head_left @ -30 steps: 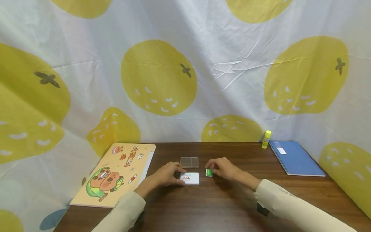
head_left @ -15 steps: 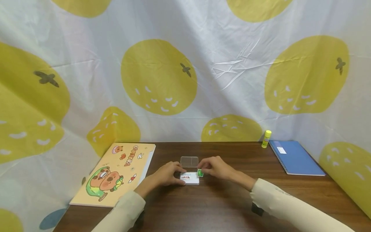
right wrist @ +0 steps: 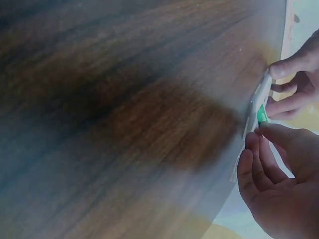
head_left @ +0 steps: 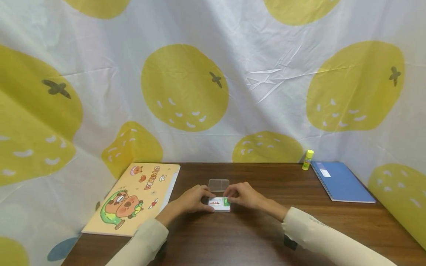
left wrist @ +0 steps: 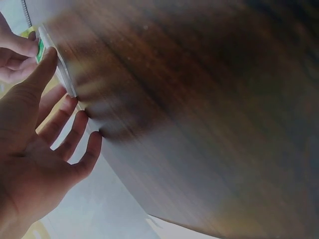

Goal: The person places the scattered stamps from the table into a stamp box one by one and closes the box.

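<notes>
A flat white card (head_left: 217, 208) with a small reddish print lies in a shallow clear case on the table in the head view. My left hand (head_left: 193, 199) grips its left end, thumb at the near edge and a finger at the far one. Between the thumb and fingertips of my right hand (head_left: 245, 195) is a small green stamp-like square (head_left: 226, 201) with a pale border, held over the card's right end. In the right wrist view this green square (right wrist: 262, 114) stands slightly tilted against the card's face; whether it lies fully flat is hidden.
Just behind the card lies a clear plastic lid (head_left: 218, 184). A capybara folder (head_left: 136, 199) is on the left. At the back right stand a yellow glue stick (head_left: 307, 160) and a blue spiral notebook (head_left: 344, 183). A patterned curtain (head_left: 266, 92) closes off the back.
My right hand has carried the green square leftward from beside the card to over its right end. My left hand has kept its grip on the card's left end.
</notes>
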Tool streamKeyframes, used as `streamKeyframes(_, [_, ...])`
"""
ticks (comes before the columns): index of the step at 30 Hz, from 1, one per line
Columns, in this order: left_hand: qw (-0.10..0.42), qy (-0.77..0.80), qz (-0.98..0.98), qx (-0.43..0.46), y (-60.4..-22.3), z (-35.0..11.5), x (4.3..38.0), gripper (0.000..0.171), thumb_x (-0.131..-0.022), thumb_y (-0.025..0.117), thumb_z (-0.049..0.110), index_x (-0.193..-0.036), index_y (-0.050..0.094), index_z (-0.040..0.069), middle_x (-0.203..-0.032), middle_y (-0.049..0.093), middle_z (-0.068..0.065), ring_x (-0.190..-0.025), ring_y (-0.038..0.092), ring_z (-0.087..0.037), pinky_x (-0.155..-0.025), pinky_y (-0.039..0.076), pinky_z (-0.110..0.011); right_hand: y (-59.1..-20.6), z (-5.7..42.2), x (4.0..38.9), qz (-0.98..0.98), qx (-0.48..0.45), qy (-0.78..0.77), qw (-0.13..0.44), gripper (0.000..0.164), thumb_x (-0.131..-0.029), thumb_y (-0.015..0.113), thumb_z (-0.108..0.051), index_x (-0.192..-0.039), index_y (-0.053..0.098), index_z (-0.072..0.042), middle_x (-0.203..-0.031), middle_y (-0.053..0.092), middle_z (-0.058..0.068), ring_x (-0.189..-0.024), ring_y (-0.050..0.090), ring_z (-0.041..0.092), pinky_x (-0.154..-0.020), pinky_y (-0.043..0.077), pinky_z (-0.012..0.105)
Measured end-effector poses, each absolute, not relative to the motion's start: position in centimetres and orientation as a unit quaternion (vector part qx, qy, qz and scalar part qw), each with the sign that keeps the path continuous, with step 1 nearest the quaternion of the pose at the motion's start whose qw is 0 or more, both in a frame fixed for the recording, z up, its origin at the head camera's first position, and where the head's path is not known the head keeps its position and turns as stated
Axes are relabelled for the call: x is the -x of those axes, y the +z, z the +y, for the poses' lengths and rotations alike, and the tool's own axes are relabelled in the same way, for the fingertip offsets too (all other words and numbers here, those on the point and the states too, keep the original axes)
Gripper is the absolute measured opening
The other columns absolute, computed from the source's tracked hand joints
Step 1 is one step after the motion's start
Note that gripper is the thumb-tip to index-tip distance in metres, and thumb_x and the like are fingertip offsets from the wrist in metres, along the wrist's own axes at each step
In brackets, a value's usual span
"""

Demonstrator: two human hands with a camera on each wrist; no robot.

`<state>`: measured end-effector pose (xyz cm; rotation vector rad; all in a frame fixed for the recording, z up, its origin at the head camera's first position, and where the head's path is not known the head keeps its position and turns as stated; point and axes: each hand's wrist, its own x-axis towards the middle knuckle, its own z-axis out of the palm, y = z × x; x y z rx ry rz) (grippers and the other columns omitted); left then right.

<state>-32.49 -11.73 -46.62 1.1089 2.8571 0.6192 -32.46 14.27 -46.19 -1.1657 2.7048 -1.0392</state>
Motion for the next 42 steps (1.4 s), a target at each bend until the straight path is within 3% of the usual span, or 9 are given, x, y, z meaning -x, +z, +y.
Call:
streamKeyframes(25, [-0.002,0.193,0.909,-0.369,-46.9,-11.8,33.0,0.050,-0.084,0.087,0.038,-0.123,0.077,0.009,-0.120,0.068,-0.007,-0.110,0.063,-0.026,-0.099,0.051,-0.045,-47.1,13.9,32.5,0.882,0.386,-0.269,-0.023,0.008,-0.095,0.073,-0.004,-0.100,0.079,-0.007,-0.090,0.066,-0.002,-0.078,0.056,0.005,-0.068,0.051,0.021])
streamKeyframes(35, [0.028,0.230,0.903,-0.361,-46.8,-12.1,32.9,0.054,-0.089,0.082,0.039,-0.130,0.072,0.006,-0.122,0.069,-0.008,-0.112,0.063,-0.024,-0.099,0.052,-0.044,-47.2,14.4,32.8,0.876,0.393,-0.278,-0.043,0.008,-0.094,0.074,-0.006,-0.102,0.078,-0.007,-0.092,0.070,-0.001,-0.081,0.063,0.008,-0.071,0.055,0.024])
streamKeyframes(42, [0.019,0.297,0.891,-0.341,-46.5,-12.5,34.0,0.044,-0.092,0.081,0.023,-0.126,0.070,-0.001,-0.117,0.070,-0.014,-0.107,0.067,-0.029,-0.094,0.055,-0.045,-46.6,15.9,34.0,0.877,0.372,-0.301,-0.045,0.012,-0.094,0.074,-0.002,-0.105,0.076,-0.001,-0.095,0.074,0.004,-0.085,0.069,0.016,-0.077,0.058,0.028])
